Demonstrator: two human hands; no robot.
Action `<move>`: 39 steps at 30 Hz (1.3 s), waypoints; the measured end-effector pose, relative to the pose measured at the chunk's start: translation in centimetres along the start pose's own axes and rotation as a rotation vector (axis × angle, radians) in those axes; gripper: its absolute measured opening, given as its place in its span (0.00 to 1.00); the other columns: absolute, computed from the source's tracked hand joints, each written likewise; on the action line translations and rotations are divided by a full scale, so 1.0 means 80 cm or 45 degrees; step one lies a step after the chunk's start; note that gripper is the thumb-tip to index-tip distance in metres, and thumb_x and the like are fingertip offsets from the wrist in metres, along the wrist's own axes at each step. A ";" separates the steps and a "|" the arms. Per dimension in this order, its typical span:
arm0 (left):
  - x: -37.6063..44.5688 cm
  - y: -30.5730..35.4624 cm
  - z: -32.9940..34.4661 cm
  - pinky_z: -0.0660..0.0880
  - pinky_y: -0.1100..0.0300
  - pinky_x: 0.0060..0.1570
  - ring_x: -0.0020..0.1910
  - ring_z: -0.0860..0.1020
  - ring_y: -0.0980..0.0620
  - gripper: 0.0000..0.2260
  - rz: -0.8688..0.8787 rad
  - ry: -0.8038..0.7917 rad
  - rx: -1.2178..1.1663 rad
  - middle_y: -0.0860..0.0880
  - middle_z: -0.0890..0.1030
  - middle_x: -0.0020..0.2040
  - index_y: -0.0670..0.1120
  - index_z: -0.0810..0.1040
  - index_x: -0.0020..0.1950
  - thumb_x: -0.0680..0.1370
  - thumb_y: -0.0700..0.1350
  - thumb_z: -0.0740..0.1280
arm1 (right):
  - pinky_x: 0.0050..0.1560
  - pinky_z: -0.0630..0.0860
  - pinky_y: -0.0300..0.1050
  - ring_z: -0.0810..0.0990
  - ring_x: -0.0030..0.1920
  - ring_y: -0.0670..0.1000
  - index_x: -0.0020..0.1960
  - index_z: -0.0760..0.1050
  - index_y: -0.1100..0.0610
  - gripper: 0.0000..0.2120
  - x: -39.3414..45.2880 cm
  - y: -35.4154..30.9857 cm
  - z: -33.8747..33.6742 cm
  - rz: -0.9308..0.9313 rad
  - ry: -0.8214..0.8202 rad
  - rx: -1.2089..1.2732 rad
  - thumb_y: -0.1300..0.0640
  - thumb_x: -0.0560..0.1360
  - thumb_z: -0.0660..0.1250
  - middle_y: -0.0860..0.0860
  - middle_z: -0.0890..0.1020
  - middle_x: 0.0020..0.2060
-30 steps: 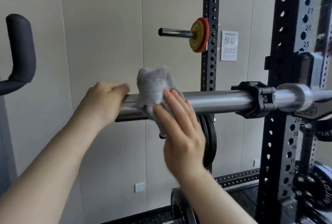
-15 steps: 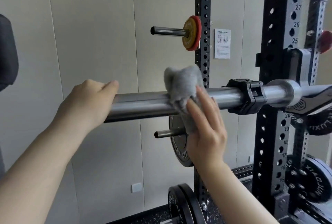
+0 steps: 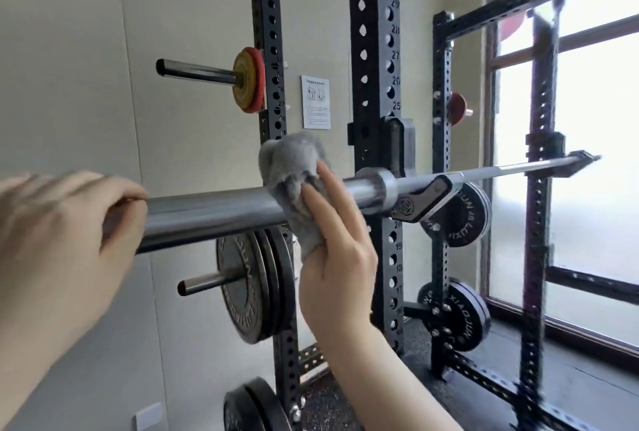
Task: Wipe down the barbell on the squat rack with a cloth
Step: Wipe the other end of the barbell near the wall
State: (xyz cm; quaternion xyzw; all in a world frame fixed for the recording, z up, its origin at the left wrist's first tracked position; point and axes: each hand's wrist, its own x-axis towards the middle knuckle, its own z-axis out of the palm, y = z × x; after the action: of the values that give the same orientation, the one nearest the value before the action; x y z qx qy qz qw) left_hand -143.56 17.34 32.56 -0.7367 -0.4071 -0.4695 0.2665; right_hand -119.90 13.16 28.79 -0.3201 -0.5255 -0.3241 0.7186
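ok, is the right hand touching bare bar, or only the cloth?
Only the cloth, as far as the head view shows: right hand presses straight fingers on the grey cloth draped over the barbell; no skin meets steel.

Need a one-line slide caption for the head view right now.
Right hand presses a grey cloth against the barbell sleeve while the left hand grips its end.

Just one view here, a wide-angle head cam looking forward at about chest height, really close to the barbell [image 3: 221, 212], which runs from 9 o'clock off toward 2 o'clock. Squat rack [image 3: 377, 84] fills 12 to 3 o'clock, window [image 3: 594, 161] at 3. Edges bend a bit.
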 end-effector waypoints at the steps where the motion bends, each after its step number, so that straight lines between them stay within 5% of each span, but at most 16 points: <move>1: 0.011 0.028 0.004 0.71 0.43 0.54 0.48 0.75 0.41 0.11 -0.050 0.063 0.043 0.50 0.77 0.47 0.53 0.75 0.51 0.77 0.55 0.56 | 0.66 0.74 0.51 0.73 0.69 0.53 0.65 0.75 0.58 0.16 0.004 0.017 -0.011 0.024 0.082 0.033 0.65 0.78 0.63 0.48 0.73 0.67; 4: 0.023 0.100 0.011 0.69 0.46 0.51 0.45 0.78 0.41 0.13 0.004 0.026 0.109 0.47 0.81 0.47 0.49 0.79 0.51 0.76 0.53 0.58 | 0.67 0.72 0.56 0.71 0.70 0.52 0.67 0.74 0.56 0.19 0.031 0.071 -0.039 0.381 0.143 -0.060 0.67 0.78 0.59 0.48 0.72 0.68; 6: 0.029 0.128 0.026 0.70 0.46 0.50 0.46 0.79 0.41 0.11 0.060 0.026 0.105 0.45 0.82 0.49 0.45 0.82 0.53 0.77 0.49 0.63 | 0.75 0.59 0.56 0.68 0.72 0.50 0.67 0.74 0.57 0.21 0.039 0.097 -0.037 0.570 -0.069 -0.179 0.71 0.77 0.60 0.48 0.71 0.70; 8: 0.031 0.147 0.041 0.70 0.46 0.52 0.48 0.79 0.41 0.10 0.040 0.017 0.081 0.45 0.83 0.52 0.44 0.82 0.56 0.76 0.45 0.68 | 0.78 0.44 0.51 0.66 0.73 0.48 0.67 0.75 0.57 0.21 0.034 0.103 -0.023 0.504 -0.184 -0.316 0.70 0.76 0.61 0.49 0.71 0.70; 13: 0.031 0.156 0.065 0.66 0.49 0.53 0.48 0.79 0.42 0.14 -0.005 0.118 0.162 0.48 0.82 0.50 0.46 0.81 0.55 0.76 0.50 0.62 | 0.74 0.58 0.43 0.70 0.68 0.47 0.64 0.78 0.56 0.24 0.029 0.100 -0.017 0.136 -0.357 -0.218 0.66 0.72 0.55 0.50 0.78 0.64; 15: 0.031 0.154 0.067 0.65 0.49 0.52 0.48 0.79 0.42 0.15 -0.007 0.142 0.174 0.47 0.82 0.50 0.46 0.81 0.55 0.75 0.52 0.62 | 0.71 0.67 0.50 0.75 0.64 0.52 0.63 0.78 0.58 0.23 0.041 0.133 -0.043 0.031 -0.352 -0.333 0.70 0.71 0.60 0.53 0.80 0.62; 18: 0.031 0.157 0.068 0.65 0.49 0.52 0.47 0.79 0.41 0.16 -0.030 0.144 0.193 0.47 0.82 0.49 0.46 0.81 0.55 0.74 0.53 0.63 | 0.64 0.73 0.59 0.77 0.63 0.56 0.65 0.75 0.62 0.26 0.044 0.167 -0.064 0.318 -0.215 -0.278 0.77 0.69 0.65 0.55 0.79 0.62; 21: 0.033 0.160 0.066 0.66 0.49 0.51 0.47 0.79 0.41 0.17 -0.035 0.114 0.208 0.47 0.82 0.49 0.46 0.82 0.54 0.73 0.54 0.65 | 0.60 0.76 0.49 0.77 0.63 0.54 0.64 0.77 0.57 0.22 0.027 0.126 -0.030 0.413 -0.084 -0.182 0.70 0.72 0.65 0.52 0.78 0.64; 24: 0.036 0.157 0.060 0.66 0.50 0.49 0.47 0.79 0.41 0.14 -0.049 0.083 0.149 0.47 0.82 0.49 0.47 0.82 0.54 0.74 0.54 0.69 | 0.58 0.75 0.43 0.79 0.60 0.53 0.61 0.80 0.56 0.19 0.015 0.105 -0.023 0.198 -0.201 -0.120 0.63 0.74 0.58 0.51 0.79 0.63; 29: 0.033 0.157 0.062 0.65 0.50 0.50 0.47 0.78 0.42 0.15 -0.066 0.092 0.102 0.48 0.81 0.47 0.47 0.82 0.53 0.70 0.51 0.73 | 0.68 0.67 0.62 0.76 0.61 0.55 0.58 0.80 0.63 0.18 0.053 0.146 -0.052 0.273 -0.257 -0.349 0.73 0.70 0.66 0.56 0.79 0.62; 33: 0.026 0.158 0.069 0.64 0.51 0.51 0.46 0.76 0.42 0.15 -0.023 0.163 0.116 0.49 0.79 0.46 0.48 0.81 0.53 0.68 0.48 0.76 | 0.66 0.69 0.50 0.72 0.64 0.51 0.59 0.80 0.55 0.17 0.066 0.093 -0.016 0.418 -0.526 -0.062 0.57 0.73 0.62 0.47 0.77 0.63; 36: 0.024 0.154 0.071 0.63 0.50 0.51 0.46 0.75 0.42 0.16 0.015 0.186 0.126 0.49 0.78 0.46 0.48 0.80 0.53 0.67 0.48 0.77 | 0.65 0.67 0.52 0.72 0.57 0.49 0.49 0.74 0.50 0.11 0.083 0.099 -0.021 0.377 -0.746 -0.040 0.44 0.74 0.62 0.41 0.75 0.52; 39: 0.018 0.152 0.073 0.63 0.50 0.51 0.47 0.73 0.43 0.17 0.053 0.208 0.119 0.49 0.78 0.47 0.48 0.80 0.53 0.66 0.45 0.77 | 0.76 0.50 0.53 0.73 0.44 0.49 0.42 0.69 0.55 0.11 0.109 0.134 -0.047 0.337 -0.777 -0.257 0.50 0.77 0.65 0.45 0.74 0.39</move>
State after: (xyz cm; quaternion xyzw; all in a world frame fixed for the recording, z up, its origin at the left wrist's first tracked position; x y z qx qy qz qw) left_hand -130.12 15.96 31.32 -0.6910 -0.3900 -0.5030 0.3427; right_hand -107.20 15.31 35.00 -0.5371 -0.6355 -0.1679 0.5287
